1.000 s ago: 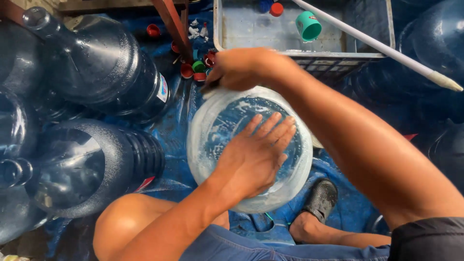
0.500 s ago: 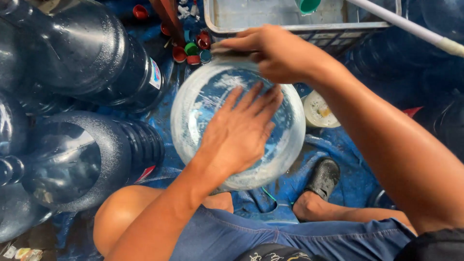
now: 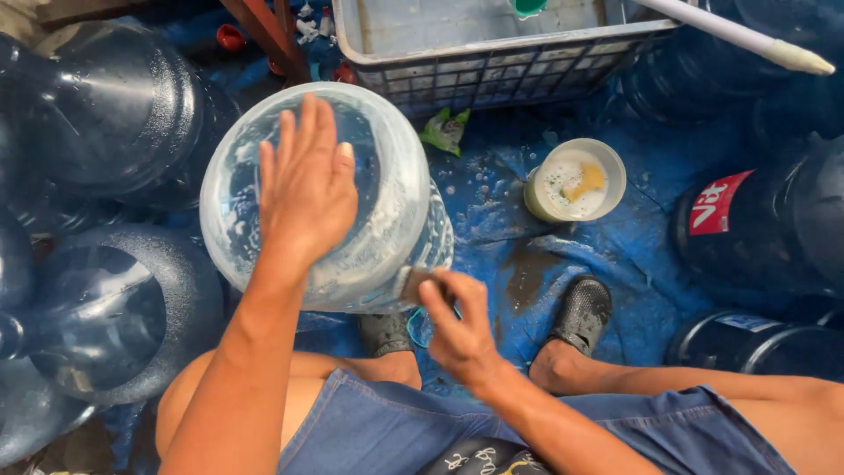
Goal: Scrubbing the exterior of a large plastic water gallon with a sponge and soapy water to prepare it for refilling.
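Here, seen from above: large clear round plastic water jug (image 3: 387, 176) standing bottom-up between the knees, soapy foam streaking its base and near side. Left hand (image 3: 303, 189) laid flat on the upturned base, fingers spread and pointing away, palm pressing down, gripping nothing. Right hand (image 3: 457, 330) at the jug's near lower side, fingers pinched narrow around a small grey scrubbing pad (image 3: 411, 283) held against the wet wall. Underneath, a wet blue tarpaulin (image 3: 527, 255) covering the ground, dotted with suds. Just right of the jug, toward the middle of the tarpaulin, a small cream-coloured round tub (image 3: 576, 180) holding milky soapy water with a yellow piece floating in it. At the far edge, a grey plastic slatted crate (image 3: 492, 62), with a white pipe (image 3: 738, 35) crossing its right corner. Between crate and jug, a crumpled green scrap (image 3: 444, 132). Along the left edge, several dark blue water jugs (image 3: 105, 114) lying on their sides, close together. At the right edge, further dark jugs, one with a red label (image 3: 716, 202). Near the lower middle, two dark rubber shoes (image 3: 580, 312) planted on the tarpaulin, bare knees and blue denim shorts (image 3: 396, 422) closest to the camera.
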